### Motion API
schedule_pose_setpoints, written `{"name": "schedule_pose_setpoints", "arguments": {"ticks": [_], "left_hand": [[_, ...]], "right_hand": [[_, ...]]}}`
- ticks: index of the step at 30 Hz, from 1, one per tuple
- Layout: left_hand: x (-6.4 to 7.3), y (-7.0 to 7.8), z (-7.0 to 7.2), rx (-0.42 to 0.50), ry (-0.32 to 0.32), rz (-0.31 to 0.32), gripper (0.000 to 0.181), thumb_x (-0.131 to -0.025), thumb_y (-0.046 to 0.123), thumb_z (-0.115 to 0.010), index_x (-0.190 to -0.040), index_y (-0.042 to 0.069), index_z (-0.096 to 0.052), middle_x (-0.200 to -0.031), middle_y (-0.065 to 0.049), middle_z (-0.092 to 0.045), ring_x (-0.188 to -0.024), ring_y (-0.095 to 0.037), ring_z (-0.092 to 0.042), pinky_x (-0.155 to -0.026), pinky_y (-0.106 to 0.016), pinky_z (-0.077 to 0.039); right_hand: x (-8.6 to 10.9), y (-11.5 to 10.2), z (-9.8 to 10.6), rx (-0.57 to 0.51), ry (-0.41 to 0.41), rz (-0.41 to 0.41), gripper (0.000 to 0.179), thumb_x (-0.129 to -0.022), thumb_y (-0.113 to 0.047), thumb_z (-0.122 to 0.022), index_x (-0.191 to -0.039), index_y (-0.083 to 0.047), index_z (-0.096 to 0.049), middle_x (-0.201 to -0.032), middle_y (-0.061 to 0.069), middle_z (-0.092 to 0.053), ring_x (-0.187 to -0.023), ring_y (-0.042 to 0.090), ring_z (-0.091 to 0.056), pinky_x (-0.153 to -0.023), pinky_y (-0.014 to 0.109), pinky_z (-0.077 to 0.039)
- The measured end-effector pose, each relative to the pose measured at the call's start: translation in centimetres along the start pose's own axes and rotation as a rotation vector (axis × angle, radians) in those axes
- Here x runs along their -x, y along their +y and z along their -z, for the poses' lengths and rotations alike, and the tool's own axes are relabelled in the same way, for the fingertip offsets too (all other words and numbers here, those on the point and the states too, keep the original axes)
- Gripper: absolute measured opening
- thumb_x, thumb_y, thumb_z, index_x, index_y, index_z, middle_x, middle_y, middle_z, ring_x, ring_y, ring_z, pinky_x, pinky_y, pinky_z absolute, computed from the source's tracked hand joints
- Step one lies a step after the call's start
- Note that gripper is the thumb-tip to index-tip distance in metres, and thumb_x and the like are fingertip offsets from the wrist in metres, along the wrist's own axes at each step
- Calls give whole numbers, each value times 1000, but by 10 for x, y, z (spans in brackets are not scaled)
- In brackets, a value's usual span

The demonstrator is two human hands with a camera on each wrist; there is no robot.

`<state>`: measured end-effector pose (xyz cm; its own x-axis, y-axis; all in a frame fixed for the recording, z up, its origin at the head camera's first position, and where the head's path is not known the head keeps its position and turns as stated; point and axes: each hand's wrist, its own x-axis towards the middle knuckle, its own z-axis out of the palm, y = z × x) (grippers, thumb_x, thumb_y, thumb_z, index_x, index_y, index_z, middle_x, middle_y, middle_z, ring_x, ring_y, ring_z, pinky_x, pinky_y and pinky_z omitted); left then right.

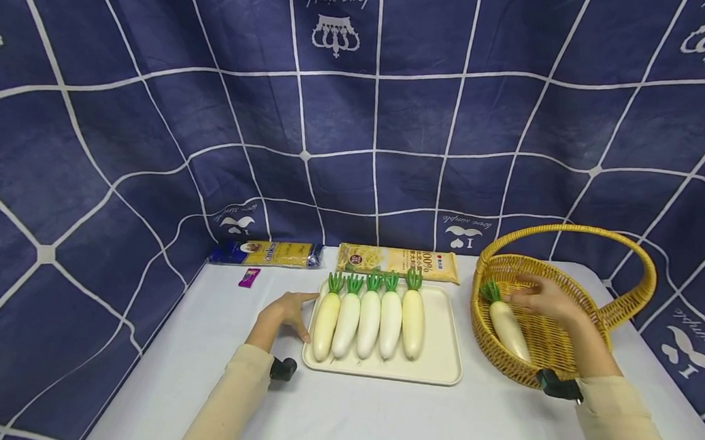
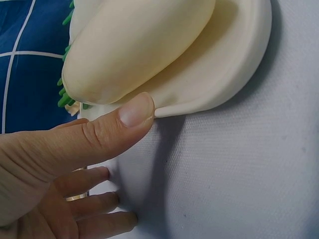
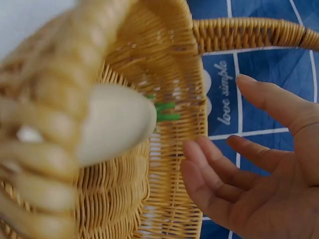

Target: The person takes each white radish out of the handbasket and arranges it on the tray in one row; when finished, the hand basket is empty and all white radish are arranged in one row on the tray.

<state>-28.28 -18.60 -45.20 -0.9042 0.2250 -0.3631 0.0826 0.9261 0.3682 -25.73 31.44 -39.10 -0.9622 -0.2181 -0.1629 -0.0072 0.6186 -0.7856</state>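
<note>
the right hand (image 1: 546, 298) hovers inside the wicker basket (image 1: 632, 256), fingers spread wide and relaxed, holding nothing; its fingertips lie just beside the leafy end of the single white radish (image 1: 507, 326) that lies on the basket floor, green top toward 11 o'clock and root tip toward 5 o'clock. in the right wrist view the open palm faces the basket's woven wall, with that radish (image 3: 117, 124) just past the rim and apart from the fingers (image 3: 209, 164). the left hand (image 1: 284, 314) rests flat on the white tablecloth (image 1: 375, 419) at 9 o'clock of the cream tray (image 1: 441, 362), fingers straight and loosely together; the left wrist view shows the thumb (image 2: 127, 114) touching the tray's edge, gripping nothing. five more white radishes (image 1: 370, 320) lie side by side on the tray, green tops toward 12 o'clock. beyond the tray, at its 12 o'clock, lies a yellow pasta packet (image 1: 399, 261); at 10 o'clock a blue-and-yellow packet (image 1: 267, 253), with a small purple wrapper (image 1: 249, 277) near it.
</note>
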Motion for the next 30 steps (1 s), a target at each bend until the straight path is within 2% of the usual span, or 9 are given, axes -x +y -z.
{"name": "schedule_pose_setpoints", "arguments": {"ticks": [5, 8, 16, 24, 30], "left_hand": [[0, 0, 1, -5, -4, 7, 107, -49, 23, -93, -143, 16, -42, -137, -26, -46, -127, -45, -40, -104, -58, -35], [-1, 0, 1, -6, -10, 10, 107, -49, 23, -92, -143, 17, -42, -137, -25, -46, -128, -45, -39, -103, -59, -36], [-2, 1, 0, -5, -11, 13, 107, -49, 24, -92, -143, 17, -42, -134, -25, -49, -126, -44, -42, -102, -59, -37], [-1, 0, -1, -2, -6, -5, 108, -49, 24, -92, -143, 17, -41, -137, -25, -46, -128, -45, -39, -103, -59, -36], [-1, -1, -1, -3, 0, -2, 108, -48, 24, -92, -143, 16, -41, -137, -25, -46, -128, -45, -39, -103, -59, -36]], "right_hand": [[-7, 6, 8, 76, -61, -24, 79, -88, -26, -64, -137, 20, -22, -127, 41, -42, -101, 38, -59, -82, 47, -55], [-11, 10, 11, 85, -115, -59, 80, -87, -27, -64, -137, 20, -23, -130, 42, -36, -102, 37, -57, -81, 48, -55], [-21, 16, 16, 81, -303, -198, 86, -85, -29, -67, -140, 15, -20, -121, 33, -49, -104, 40, -59, -84, 54, -52], [-27, 20, 12, 55, -381, -281, 83, -82, -24, -71, -137, 16, -23, -115, 27, -53, -101, 37, -60, -86, 51, -53], [-32, 25, 8, 74, -402, -310, 82, -80, -22, -73, -135, 16, -26, -103, 19, -60, -89, 28, -63, -79, 45, -56]]}}
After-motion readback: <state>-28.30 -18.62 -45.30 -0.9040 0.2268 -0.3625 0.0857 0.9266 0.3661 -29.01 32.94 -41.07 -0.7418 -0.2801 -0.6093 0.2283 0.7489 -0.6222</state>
